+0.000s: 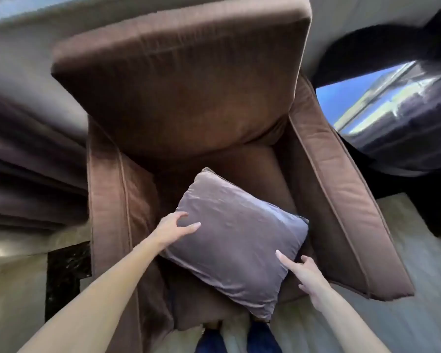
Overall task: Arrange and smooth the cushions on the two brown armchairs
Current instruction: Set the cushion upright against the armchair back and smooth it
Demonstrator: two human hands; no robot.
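**Q:** Log the cushion's appearance.

**A:** One throw cushion [236,240], greyish-mauve, satin-like sheen with pale highlights along its upper edge and near my right fingers. Roughly rectangular and turned at an angle, so one corner points toward the chair back and another hangs over the front of the seat. Surface mostly smooth; faint creases near the lower corner. A dark seam or piping shows at the corner just above my right hand.

**Q:** Where is it, relative to your grip?

**A:** Between my two hands, over the seat of the brown armchair [178,80]. The large back cushion [181,98] stands beyond my fingertips, well apart from the small one.

**Q:** State of each hand?

**A:** Left hand [172,229]: closed on the cushion's left edge, thumb on top, fingers curled over the side and denting the fabric. Right hand [306,272]: fingers spread, index finger laid on the top face near the right edge, the others alongside it. Whether any of them reach under the cushion I cannot tell; the fabric hides it.

**Q:** Anything else in frame?

**A:** Grey curtain [33,149] beyond my left arm.
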